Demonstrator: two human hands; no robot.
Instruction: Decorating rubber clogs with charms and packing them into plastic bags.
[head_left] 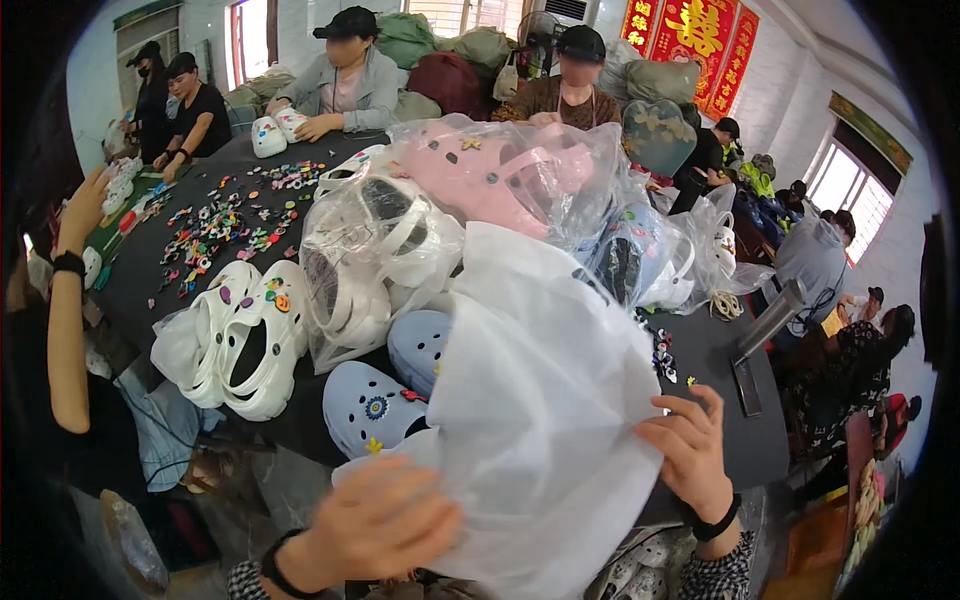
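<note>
A translucent white plastic bag (545,400) spreads upright in front of me, over the table's near edge. My right hand (688,450) pinches its right edge, fingers bent and partly raised. Low on the bag's left side, my left hand (372,525) is smeared by motion, so its grip is unclear. Light blue clogs, one (365,405) with a flower charm and yellow and red charms, stand just beyond my left hand. The bag partly hides them. White clogs (262,345) with colourful charms sit farther left.
Bagged white clogs (375,250) and bagged pink clogs (500,175) pile up behind the white bag. Loose charms (225,225) lie scattered over the dark table (130,285). A metal post tool (765,325) stands at right. Other people work around the table; one arm (68,330) reaches in at left.
</note>
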